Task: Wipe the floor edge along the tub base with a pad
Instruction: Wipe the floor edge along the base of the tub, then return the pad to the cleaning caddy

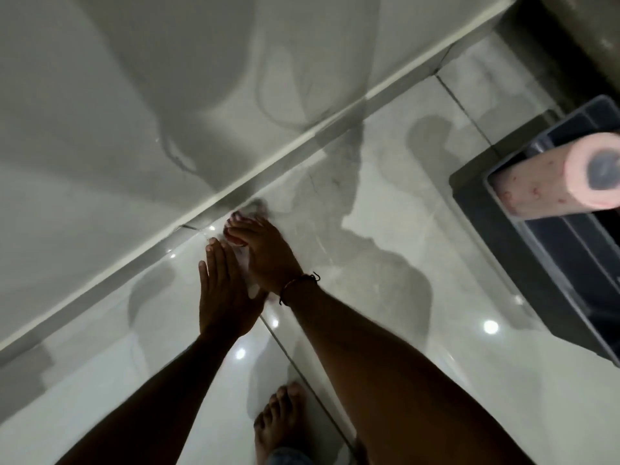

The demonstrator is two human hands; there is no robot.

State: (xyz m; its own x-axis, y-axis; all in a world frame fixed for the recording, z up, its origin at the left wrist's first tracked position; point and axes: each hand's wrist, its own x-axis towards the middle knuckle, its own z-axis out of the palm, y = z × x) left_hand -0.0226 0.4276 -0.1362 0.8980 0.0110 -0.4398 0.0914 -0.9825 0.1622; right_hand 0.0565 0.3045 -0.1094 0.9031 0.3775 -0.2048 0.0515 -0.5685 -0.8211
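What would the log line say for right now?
right hand: presses pad at tub base | left hand: flat on floor

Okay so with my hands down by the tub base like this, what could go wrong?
The glossy floor looks wet in patches, and your bare foot stands near them, so you might slip. The pad under your right hand is blurred and barely visible; it may skip the seam. Your flat left hand could slide too.
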